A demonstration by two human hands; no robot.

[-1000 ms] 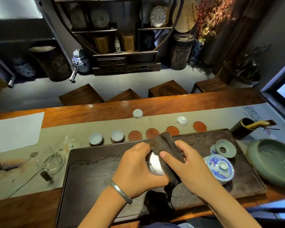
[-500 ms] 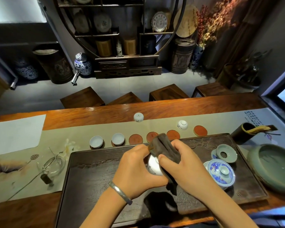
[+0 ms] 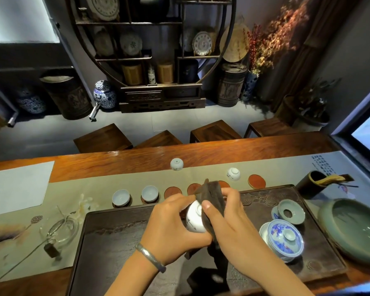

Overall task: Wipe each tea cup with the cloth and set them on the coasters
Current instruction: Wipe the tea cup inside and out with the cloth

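Fingers of left hand (image 3: 171,228) wrapped round white tea cup (image 3: 194,218), held above dark tray (image 3: 115,236). Right hand (image 3: 233,231) fingers pinching brown cloth (image 3: 212,197) against cup's right side. Beyond fingertips, red coasters (image 3: 256,181).

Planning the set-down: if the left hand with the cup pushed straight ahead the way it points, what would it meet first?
Probably the bare coasters just past the tray edge; the left hand points up-right toward them, though depth is unclear.
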